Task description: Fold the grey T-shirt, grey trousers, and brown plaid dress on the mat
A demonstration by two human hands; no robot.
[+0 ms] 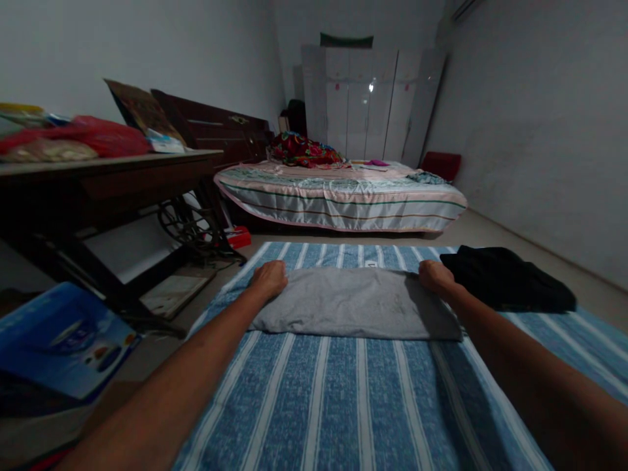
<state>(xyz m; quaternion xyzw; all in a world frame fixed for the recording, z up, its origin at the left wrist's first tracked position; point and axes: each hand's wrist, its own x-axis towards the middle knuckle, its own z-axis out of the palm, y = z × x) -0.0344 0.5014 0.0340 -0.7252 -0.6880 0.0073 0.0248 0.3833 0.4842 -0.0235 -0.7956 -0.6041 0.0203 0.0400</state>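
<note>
A grey folded cloth [356, 304] lies flat on a blue and white striped sheet [333, 399]. My left hand [269, 278] rests on the cloth's far left corner with its fingers curled around the edge. My right hand [434, 276] is on the far right corner, fingers also curled on the fabric. Both arms reach forward over the striped sheet.
A black garment [505, 278] lies on the sheet just right of my right hand. A sewing-machine table [108, 173] with bags on it stands at the left. A bed [343, 193] with a striped cover stands behind, and white wardrobes [367, 104] at the back wall.
</note>
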